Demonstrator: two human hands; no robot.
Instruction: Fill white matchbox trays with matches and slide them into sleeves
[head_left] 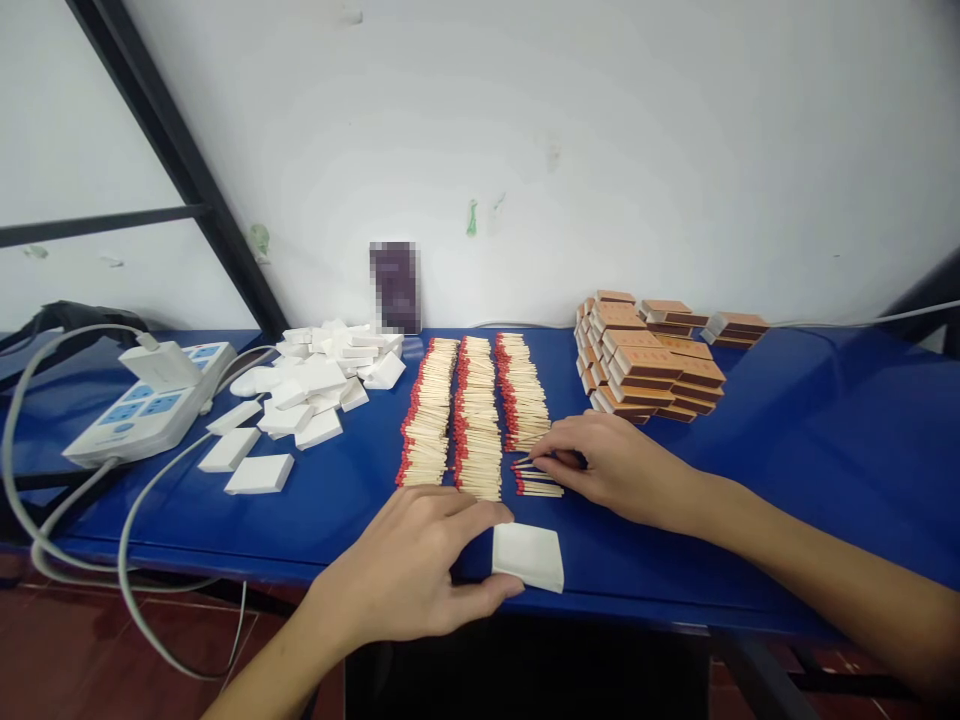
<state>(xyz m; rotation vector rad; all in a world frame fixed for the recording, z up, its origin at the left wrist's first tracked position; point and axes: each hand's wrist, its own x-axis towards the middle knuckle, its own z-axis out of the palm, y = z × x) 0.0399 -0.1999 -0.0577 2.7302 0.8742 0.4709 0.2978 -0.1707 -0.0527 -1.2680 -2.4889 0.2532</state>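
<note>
Three rows of red-tipped matches (pixel 474 415) run front to back on the blue table. At the table's front edge, my left hand (pixel 420 560) grips a white matchbox tray (pixel 531 555) by its left end, between thumb and index finger. My right hand (pixel 607 465) is closed in a pinch at the near end of the right-hand row. A match (pixel 523 461) shows at its fingertips. Just below those fingers, a few loose matches (pixel 536 485) lie side by side, a little apart from the row.
White matchbox trays (pixel 319 385) are heaped on the left, with a few lying separately nearer. Brown matchbox sleeves (pixel 645 360) are stacked at the back right. A white power strip (pixel 150 405) with cables sits far left. A dark phone-like object (pixel 397 290) leans against the wall.
</note>
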